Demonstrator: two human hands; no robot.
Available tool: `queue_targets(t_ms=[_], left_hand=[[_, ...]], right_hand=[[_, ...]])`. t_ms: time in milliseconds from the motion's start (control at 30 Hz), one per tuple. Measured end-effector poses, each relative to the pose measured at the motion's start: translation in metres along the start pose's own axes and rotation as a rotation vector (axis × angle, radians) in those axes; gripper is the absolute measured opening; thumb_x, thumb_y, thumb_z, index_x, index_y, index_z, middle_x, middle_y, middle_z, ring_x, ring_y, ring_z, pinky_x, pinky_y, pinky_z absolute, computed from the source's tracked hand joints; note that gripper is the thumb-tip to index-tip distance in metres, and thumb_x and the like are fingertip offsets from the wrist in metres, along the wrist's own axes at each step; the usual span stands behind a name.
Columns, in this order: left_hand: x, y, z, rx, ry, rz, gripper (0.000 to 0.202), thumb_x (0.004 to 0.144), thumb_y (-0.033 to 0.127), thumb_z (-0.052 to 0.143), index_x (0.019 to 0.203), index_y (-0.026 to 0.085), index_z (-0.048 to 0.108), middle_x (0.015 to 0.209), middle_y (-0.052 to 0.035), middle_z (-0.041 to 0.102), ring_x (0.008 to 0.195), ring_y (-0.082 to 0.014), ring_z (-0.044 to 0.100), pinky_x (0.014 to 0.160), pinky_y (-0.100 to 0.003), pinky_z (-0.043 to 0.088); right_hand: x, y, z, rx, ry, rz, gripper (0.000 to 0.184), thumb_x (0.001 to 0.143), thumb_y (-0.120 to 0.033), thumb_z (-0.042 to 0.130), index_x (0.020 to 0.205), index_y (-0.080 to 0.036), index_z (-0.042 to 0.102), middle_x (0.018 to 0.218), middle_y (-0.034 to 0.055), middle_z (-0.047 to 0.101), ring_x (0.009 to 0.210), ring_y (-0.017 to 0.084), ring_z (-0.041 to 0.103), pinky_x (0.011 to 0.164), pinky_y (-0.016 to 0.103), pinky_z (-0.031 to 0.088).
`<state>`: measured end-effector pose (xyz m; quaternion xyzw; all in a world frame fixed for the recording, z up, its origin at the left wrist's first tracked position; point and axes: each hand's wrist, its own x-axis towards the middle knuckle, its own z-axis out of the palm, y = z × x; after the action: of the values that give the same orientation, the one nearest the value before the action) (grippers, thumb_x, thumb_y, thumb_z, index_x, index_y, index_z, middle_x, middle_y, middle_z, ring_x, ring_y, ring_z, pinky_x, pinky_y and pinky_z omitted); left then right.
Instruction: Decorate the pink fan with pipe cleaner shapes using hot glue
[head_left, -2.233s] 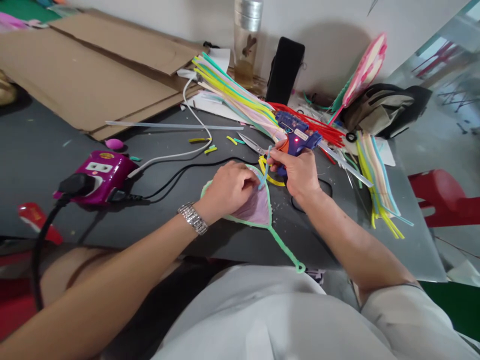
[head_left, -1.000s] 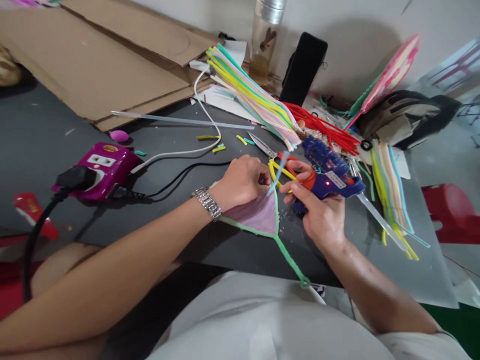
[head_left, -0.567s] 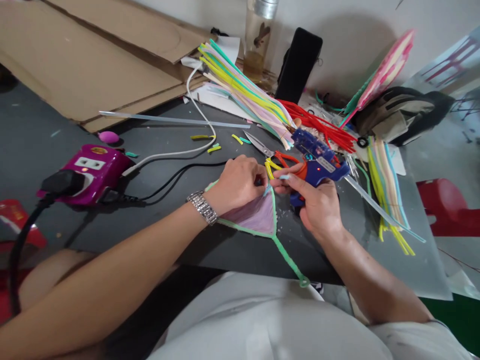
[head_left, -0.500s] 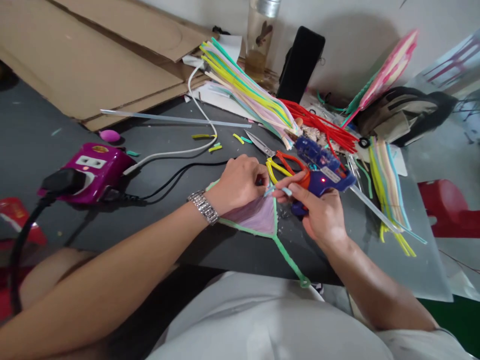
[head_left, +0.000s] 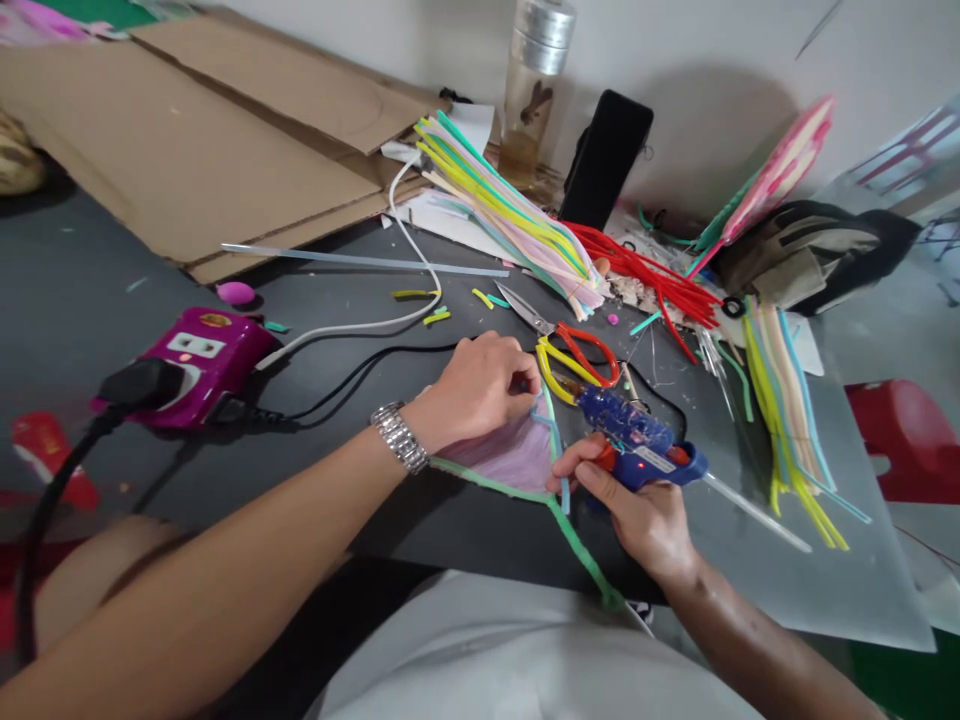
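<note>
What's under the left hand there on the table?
The left hand sits over a lilac sheet edged with a green pipe cleaner. Whatever lies directly beneath the palm is covered and cannot be seen.

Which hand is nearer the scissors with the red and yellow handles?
Left: the left hand is just beside the scissors, to their left. The right hand is farther off, below them, gripping the blue glue gun.

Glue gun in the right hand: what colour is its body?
The hot glue gun is blue, shown best in the head view.
</note>
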<state>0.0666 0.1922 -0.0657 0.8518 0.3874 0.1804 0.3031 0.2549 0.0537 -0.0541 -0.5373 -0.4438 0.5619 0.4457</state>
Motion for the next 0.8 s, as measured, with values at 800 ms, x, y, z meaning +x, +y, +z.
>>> queue_targets(t_ms=[800], left_hand=[[-0.002,0.007,0.004,0.117,0.01,-0.027,0.005,0.08,0.022,0.075,0.077,0.021,0.071,0.09,-0.0036,0.069,0.09,-0.0243,0.057,0.078,-0.038,0.035]], right_hand=[[-0.003,0.009,0.0,0.021,0.01,-0.058,0.013,0.095,-0.034,0.069,0.094,-0.024,0.076,0.09,0.0037,0.078,0.081,0.02,0.073,0.075,0.034,0.06]])
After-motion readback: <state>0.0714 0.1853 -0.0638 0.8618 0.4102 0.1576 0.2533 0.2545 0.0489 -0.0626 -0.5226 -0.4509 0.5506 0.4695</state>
